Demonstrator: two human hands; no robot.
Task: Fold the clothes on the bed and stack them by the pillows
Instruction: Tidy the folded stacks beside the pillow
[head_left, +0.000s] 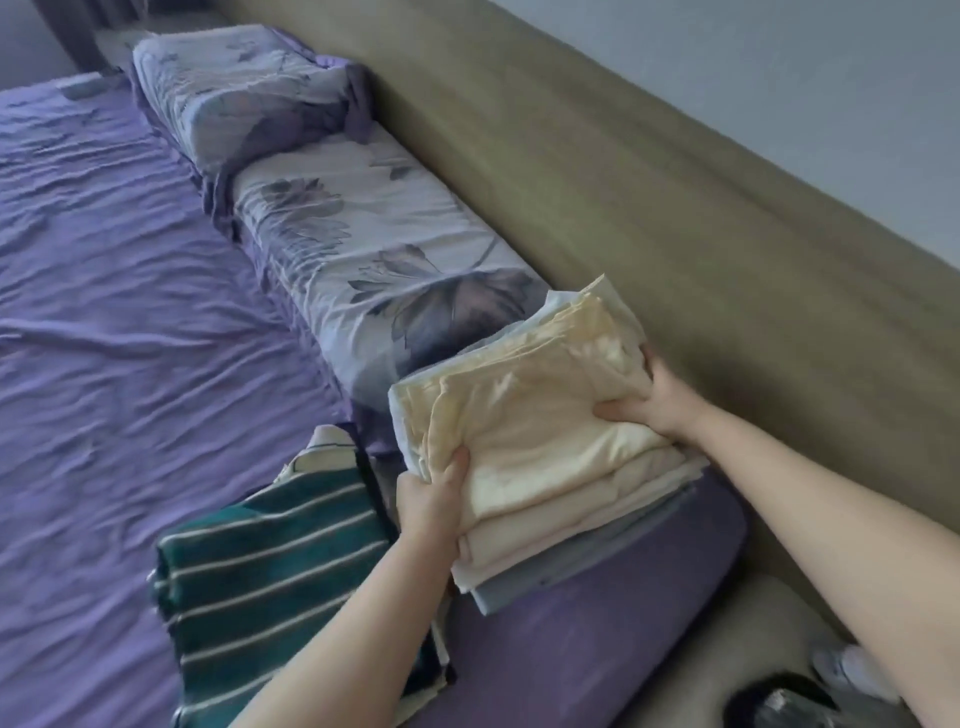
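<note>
A stack of folded pale clothes (535, 431), cream on top with white and light blue layers below, sits at the bed's corner against the nearer floral pillow (374, 249). My left hand (434, 499) grips the stack's near left edge, thumb on top. My right hand (652, 402) grips its right side, fingers pressed into the cream cloth. A folded green garment with white stripes (270, 561) lies on the purple sheet just left of the stack. A second floral pillow (234, 98) lies farther along the headboard.
The purple sheet (104, 338) stretches wrinkled across the left. A tan padded headboard (623, 182) runs along the right behind the pillows. Beyond the bed's corner at the lower right, a white shoe (852, 670) and a dark object (784, 701) sit on the floor.
</note>
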